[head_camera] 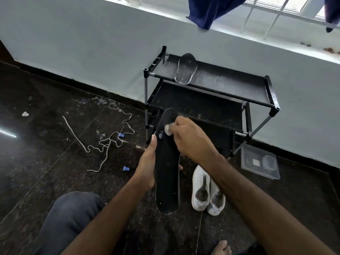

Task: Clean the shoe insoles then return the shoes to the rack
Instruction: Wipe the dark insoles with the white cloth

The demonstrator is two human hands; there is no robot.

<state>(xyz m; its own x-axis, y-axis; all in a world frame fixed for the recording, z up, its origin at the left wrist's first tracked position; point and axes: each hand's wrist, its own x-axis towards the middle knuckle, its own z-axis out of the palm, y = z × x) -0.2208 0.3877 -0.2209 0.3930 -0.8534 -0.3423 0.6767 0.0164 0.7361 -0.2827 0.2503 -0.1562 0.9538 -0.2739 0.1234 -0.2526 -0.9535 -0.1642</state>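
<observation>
Long black foam insole (166,173) upright in front of me, held in my left hand (147,166), thumb along its left edge, fingers wrapped behind. My right hand (189,138) pinches a small pale wipe (168,128), pressed on the insole's upper part. Pair of white sneakers (207,192) on the dark stone floor (46,144), just right of the insole. Second dusty black insole (186,69) lies on the black rack's (239,92) top shelf. White laces (103,140) loose on floor, left.
</observation>
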